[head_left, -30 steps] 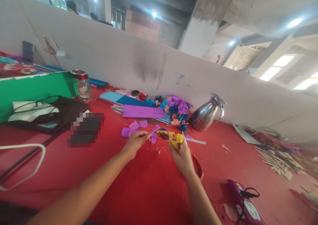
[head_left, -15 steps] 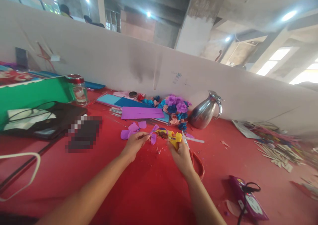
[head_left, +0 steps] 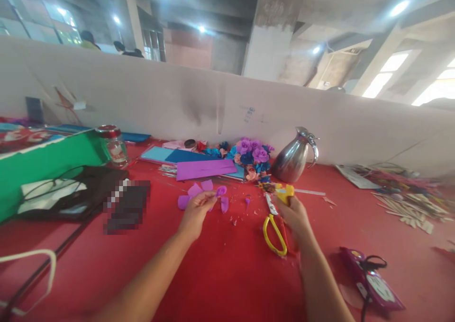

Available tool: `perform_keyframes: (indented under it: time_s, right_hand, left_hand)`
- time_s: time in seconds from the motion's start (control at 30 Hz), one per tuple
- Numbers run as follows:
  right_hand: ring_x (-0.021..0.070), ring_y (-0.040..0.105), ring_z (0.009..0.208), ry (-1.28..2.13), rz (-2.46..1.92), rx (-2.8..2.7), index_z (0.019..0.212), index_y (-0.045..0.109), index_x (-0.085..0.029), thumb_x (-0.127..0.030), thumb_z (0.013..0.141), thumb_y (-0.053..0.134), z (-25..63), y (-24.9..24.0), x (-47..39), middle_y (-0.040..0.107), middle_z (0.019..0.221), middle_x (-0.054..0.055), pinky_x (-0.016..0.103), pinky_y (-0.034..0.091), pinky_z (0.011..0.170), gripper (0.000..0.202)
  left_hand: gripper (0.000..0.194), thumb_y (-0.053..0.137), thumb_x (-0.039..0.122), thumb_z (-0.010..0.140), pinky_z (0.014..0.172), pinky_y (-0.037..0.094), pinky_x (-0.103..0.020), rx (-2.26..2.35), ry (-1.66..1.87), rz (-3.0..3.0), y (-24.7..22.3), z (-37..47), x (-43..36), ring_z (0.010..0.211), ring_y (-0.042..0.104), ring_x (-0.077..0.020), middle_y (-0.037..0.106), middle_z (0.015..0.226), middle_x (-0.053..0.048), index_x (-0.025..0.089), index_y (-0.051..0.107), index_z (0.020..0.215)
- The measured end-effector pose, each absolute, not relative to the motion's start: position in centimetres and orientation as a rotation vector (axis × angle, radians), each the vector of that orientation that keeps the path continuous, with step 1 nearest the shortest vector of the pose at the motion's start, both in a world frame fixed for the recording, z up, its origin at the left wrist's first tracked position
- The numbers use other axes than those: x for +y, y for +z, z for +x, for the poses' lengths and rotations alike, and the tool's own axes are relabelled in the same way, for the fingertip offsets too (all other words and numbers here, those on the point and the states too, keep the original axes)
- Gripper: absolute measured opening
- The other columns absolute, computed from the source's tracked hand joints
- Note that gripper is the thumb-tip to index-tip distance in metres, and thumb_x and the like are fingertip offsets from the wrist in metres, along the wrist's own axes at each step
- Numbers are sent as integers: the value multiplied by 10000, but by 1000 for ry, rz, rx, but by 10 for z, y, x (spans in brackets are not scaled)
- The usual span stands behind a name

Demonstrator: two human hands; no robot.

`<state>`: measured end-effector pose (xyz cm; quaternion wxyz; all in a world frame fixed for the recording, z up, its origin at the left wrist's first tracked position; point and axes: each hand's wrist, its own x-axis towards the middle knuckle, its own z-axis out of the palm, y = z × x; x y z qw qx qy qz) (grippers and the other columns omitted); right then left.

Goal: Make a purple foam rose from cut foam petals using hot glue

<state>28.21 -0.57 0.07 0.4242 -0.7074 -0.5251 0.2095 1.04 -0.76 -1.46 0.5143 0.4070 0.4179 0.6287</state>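
Red table (head_left: 220, 279), hands (head_left: 195, 214) (head_left: 295, 213) closed on petals (head_left: 221, 190), glue gun (head_left: 285, 193)

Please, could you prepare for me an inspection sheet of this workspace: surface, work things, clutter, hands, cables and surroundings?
Surface: red table, with small scraps scattered between the hands.
Work things: yellow glue gun and purple flower, apart; loose purple petals; scissors lying on the table.
Clutter: coloured paper, bunch of flowers, metal jug, jar, pile of sticks.
Hands: left hand pinches the flower; right hand grips the glue gun.
Cables: black cord over a purple case; its connection cannot be told.
Surroundings: pale low wall behind the table; people beyond it.
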Motion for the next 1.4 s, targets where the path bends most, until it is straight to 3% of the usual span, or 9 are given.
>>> perform_keyframes:
  time_s: [0.1,0.2,0.43,0.53,0.63,0.77,0.93,1.13,1.4]
  right_hand:
    - [238,632,659,510,-2191,-1274,903,652,-113,-556,785,486,320,0,1,648,642,93,300,447,584,488]
    - [306,654,884,371,-2460,-1284,1012,666,-107,-572,812,419,343,-4,-2,689,827,180,367,478,711,563]
    - [400,510,1149,-150,-2581,-1124,1178,617,-155,-475,835,446,333,9,-18,569,1230,225,509,419,841,500]
    - [310,602,979,-176,-2348,-1305,1093,663,-189,-339,863,415,311,31,-20,667,1043,162,393,429,761,370]
    - [244,616,794,-66,-2116,-1510,993,693,-207,-280,841,450,272,44,-20,702,856,99,320,403,680,296]
    - [237,568,948,81,-1628,-1997,865,715,-227,-110,736,494,198,29,-25,695,976,75,323,366,770,281]
    - [263,531,982,338,-1570,-2225,859,714,-238,-190,762,540,123,2,-25,699,922,63,371,307,784,205]
    - [305,481,1023,144,-1556,-2269,972,664,-187,-341,727,629,81,-5,-15,665,1043,121,436,284,828,292]
    - [245,512,951,228,-1447,-2016,805,656,-199,-217,827,510,76,-18,-9,692,920,71,381,333,814,149]
  left_hand:
    - [164,797,302,577,845,425,-301,915,1558,1012,-11,11,-10,934,577,-190,673,937,-41,218,739,706]
    - [127,812,257,558,815,435,-286,869,1592,1014,-9,12,-12,930,569,-180,650,951,-39,212,730,644]
    - [169,801,279,595,797,419,-274,930,1703,950,-6,-1,-2,865,589,-160,688,852,-34,192,734,724]
    - [237,822,299,543,657,398,-241,978,1882,704,0,-22,10,654,545,-105,654,682,6,183,710,716]
    - [273,843,248,475,632,387,-212,951,2061,563,8,-43,19,626,529,-71,661,696,23,186,700,699]
    - [259,841,211,465,708,419,-224,928,2102,584,15,-55,21,702,574,-90,678,712,15,186,703,683]
    - [285,853,224,438,666,422,-223,919,1998,603,13,-55,20,675,573,-90,680,712,5,177,703,676]
    - [347,874,226,390,563,386,-187,903,1857,585,7,-55,22,578,519,-48,661,678,15,170,702,686]
    - [336,858,239,414,522,342,-205,954,1774,640,10,-50,17,522,468,-53,610,591,23,148,708,702]
